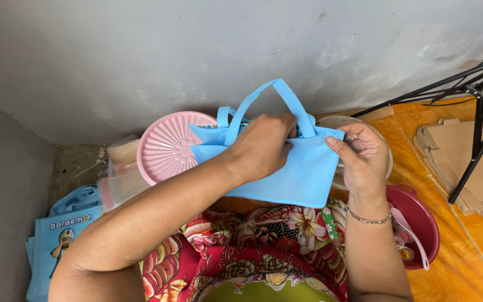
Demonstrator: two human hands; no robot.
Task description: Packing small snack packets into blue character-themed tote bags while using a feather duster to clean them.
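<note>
A: What do the hands hold?

B: The left hand (261, 146) closes its fingers on the upper edge of the small light-blue fabric bag with loop handles (292, 173). The right hand (361, 156) pinches the bag's right corner.

A: Where is the bag?

B: It is lifted above the flowered red cloth on the lap (252, 240), in front of the round pink ribbed plastic lid (166, 145). A dark red plastic bowl (423, 221) stands to the right, and a stack of printed blue bags (57, 240) lies at the left.
</note>
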